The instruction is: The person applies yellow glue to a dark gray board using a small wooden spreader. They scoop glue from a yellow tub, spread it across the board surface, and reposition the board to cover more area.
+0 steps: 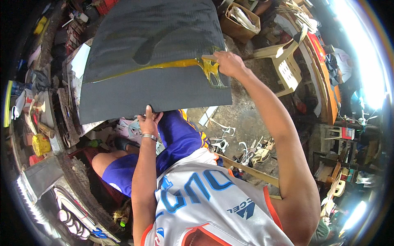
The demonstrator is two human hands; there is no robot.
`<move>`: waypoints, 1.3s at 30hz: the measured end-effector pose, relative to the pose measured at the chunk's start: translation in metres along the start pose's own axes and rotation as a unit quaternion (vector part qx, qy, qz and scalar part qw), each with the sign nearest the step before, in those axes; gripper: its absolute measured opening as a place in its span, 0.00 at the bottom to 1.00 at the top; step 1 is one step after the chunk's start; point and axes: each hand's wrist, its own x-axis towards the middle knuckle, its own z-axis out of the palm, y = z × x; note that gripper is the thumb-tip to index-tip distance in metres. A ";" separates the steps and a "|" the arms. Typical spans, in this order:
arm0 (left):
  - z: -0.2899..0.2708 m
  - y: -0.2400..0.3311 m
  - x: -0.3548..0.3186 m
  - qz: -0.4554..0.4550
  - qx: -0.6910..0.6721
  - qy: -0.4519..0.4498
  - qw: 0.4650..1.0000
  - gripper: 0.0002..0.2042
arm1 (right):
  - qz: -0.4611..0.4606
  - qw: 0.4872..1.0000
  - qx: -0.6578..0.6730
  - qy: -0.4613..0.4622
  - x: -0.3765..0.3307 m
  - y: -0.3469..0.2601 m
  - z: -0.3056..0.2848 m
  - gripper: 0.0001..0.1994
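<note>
A large black sheet, rounded at its far corners and straight along its near edge, lies ahead of the person, just beyond the purple shorts. A ridge of amber glue crosses it from left to right, thickening into a stringy pool near the right edge. The left hand pinches the near edge, thumb on top and fingers underneath. The right hand is curled at the pool; whether it grips a small spreader cannot be told. To the right stands a cream chair; pale scraps litter the floor on the near right.

The sheet looks thin and light for its width, fairly stiff but likely to flex. The glue looks thick, sticky and slippery underfinger. The dull near strip, seemingly dry, appears the safest place to hold; the far, shinier part would probably smear.
</note>
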 end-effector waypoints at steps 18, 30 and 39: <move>0.001 -0.010 0.002 0.006 -0.001 -0.005 1.000 0.26 | 0.002 0.994 0.107 0.039 -0.176 -0.034 0.083 0.18; 0.003 -0.011 0.001 0.009 -0.004 -0.005 1.000 0.25 | 0.120 0.990 0.067 0.031 -0.116 -0.013 0.065 0.15; 0.001 -0.014 0.004 0.012 -0.012 -0.012 1.000 0.24 | 0.141 0.969 0.195 0.052 -0.170 -0.100 0.113 0.16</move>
